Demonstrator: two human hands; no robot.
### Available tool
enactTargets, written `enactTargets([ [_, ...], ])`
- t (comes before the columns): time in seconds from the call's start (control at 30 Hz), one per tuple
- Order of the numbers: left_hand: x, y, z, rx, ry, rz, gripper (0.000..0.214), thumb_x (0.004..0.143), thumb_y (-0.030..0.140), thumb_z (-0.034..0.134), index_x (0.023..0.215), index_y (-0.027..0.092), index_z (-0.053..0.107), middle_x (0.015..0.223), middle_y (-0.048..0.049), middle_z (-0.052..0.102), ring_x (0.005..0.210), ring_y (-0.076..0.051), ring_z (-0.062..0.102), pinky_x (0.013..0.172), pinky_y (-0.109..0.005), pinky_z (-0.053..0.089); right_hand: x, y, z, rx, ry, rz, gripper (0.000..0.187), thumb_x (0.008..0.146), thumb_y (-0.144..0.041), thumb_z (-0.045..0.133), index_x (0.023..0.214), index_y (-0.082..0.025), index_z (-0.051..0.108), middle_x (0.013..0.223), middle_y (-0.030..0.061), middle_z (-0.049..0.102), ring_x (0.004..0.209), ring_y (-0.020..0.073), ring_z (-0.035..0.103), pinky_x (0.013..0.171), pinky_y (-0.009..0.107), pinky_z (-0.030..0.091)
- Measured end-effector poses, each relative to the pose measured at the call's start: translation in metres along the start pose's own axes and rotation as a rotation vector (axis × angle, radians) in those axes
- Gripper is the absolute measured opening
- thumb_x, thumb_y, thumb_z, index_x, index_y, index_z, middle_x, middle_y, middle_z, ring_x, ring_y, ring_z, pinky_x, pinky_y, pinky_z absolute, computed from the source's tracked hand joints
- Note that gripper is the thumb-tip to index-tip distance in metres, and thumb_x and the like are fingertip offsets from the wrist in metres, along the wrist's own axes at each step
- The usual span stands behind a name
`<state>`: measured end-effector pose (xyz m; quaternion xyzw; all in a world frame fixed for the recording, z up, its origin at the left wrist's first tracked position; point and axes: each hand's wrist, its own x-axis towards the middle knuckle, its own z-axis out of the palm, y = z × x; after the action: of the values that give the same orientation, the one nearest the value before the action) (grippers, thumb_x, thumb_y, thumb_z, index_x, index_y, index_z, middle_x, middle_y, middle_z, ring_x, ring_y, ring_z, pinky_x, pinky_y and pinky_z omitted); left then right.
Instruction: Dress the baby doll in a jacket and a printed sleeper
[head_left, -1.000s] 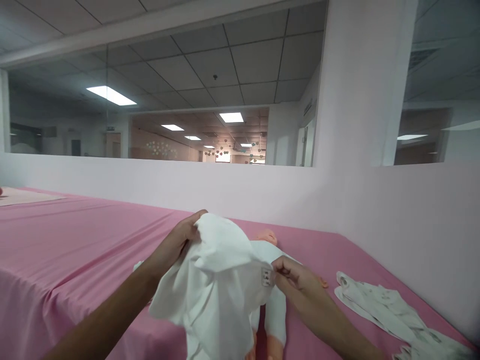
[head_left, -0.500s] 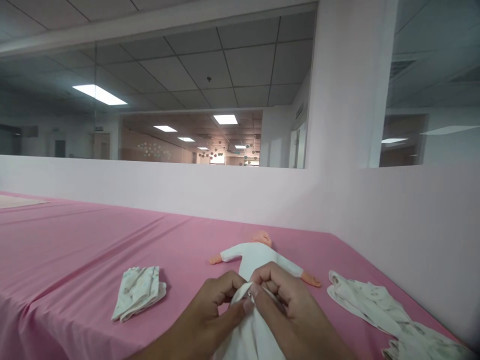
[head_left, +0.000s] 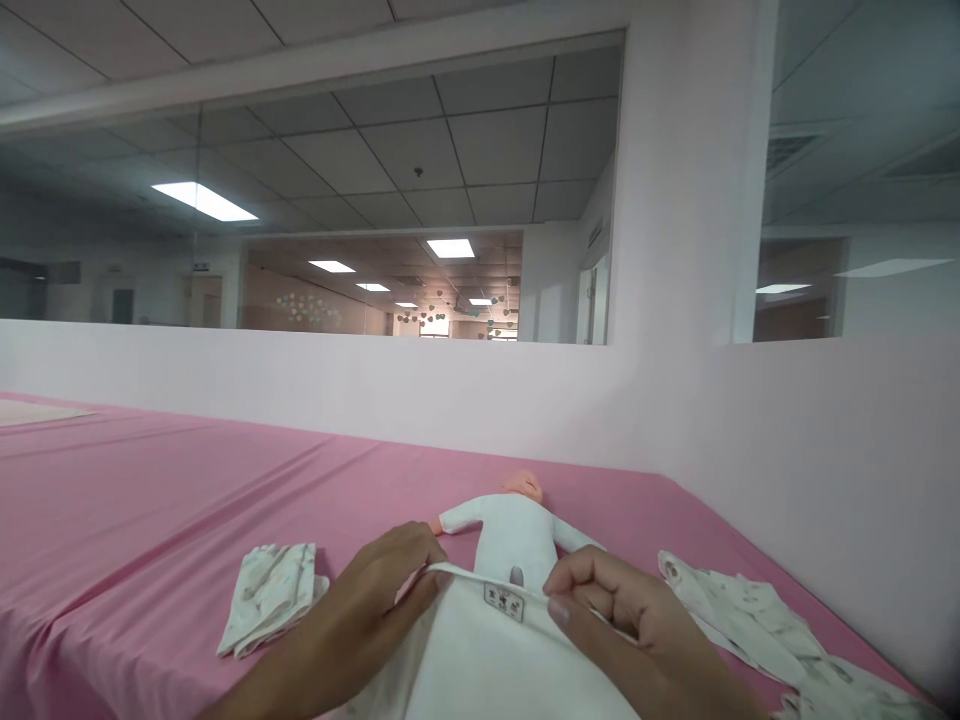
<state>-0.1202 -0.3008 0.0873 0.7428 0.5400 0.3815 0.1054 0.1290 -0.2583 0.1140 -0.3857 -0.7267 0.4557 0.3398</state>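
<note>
A white baby garment (head_left: 495, 655) with a small printed label inside its edge is stretched between my two hands. My left hand (head_left: 371, 600) pinches the left end of that edge between thumb and fingers. At the right end, my right hand (head_left: 637, 615) grips the same edge with thumb and index finger. Beyond the garment a baby doll (head_left: 514, 525) with a white cloth body lies on its back, arms spread. The garment and my hands hide its lower body, and my right hand covers its hand on that side.
A folded patterned white cloth (head_left: 274, 595) lies to the left on the pink tablecloth (head_left: 165, 500). More patterned baby clothing (head_left: 772, 620) is spread out at the right, near the white wall (head_left: 847, 450). A pale flat sheet (head_left: 37, 411) sits at the far left.
My hands have moved apart, from close together at one bunched spot to holding the garment's edge taut. The label now shows. The doll remains in place.
</note>
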Motion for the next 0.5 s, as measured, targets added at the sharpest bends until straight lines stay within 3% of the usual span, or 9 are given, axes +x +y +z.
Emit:
enactTargets([
  [0.17, 0.005, -0.029, -0.015, 0.049, 0.034, -0.022, 0.035, 0.1, 0.045, 0.031, 0.084, 0.022, 0.052, 0.084, -0.0004, 0.059, 0.074, -0.015, 0.052, 0.066, -0.024, 0.04, -0.001, 0.009, -0.022, 0.009, 0.064, -0.017, 0.031, 0.081, -0.053, 0.06, 0.087, -0.022, 0.061, 0.059, -0.006, 0.034, 0.054, 0.0092, 0.029, 0.051, 0.022, 0.026],
  [0.33, -0.003, -0.038, -0.035, 0.082, 0.016, -0.024, 0.035, 0.099, 0.044, 0.036, 0.079, 0.021, 0.054, 0.078, 0.0006, 0.06, 0.069, -0.015, 0.052, 0.064, -0.022, 0.04, -0.005, 0.018, -0.032, -0.051, 0.1, -0.008, 0.027, 0.081, -0.048, 0.057, 0.088, -0.022, 0.061, 0.065, -0.0024, 0.046, 0.059, 0.0116, 0.041, 0.054, 0.023, 0.034],
  [0.5, -0.016, -0.042, -0.05, 0.09, 0.029, -0.015, 0.03, 0.097, 0.04, 0.042, 0.08, 0.022, 0.058, 0.077, -0.0007, 0.061, 0.07, -0.016, 0.055, 0.064, -0.022, 0.042, -0.008, 0.024, -0.035, -0.147, 0.051, 0.0, 0.024, 0.082, -0.045, 0.055, 0.088, -0.023, 0.063, 0.072, 0.0007, 0.055, 0.064, 0.0145, 0.049, 0.058, 0.024, 0.039],
])
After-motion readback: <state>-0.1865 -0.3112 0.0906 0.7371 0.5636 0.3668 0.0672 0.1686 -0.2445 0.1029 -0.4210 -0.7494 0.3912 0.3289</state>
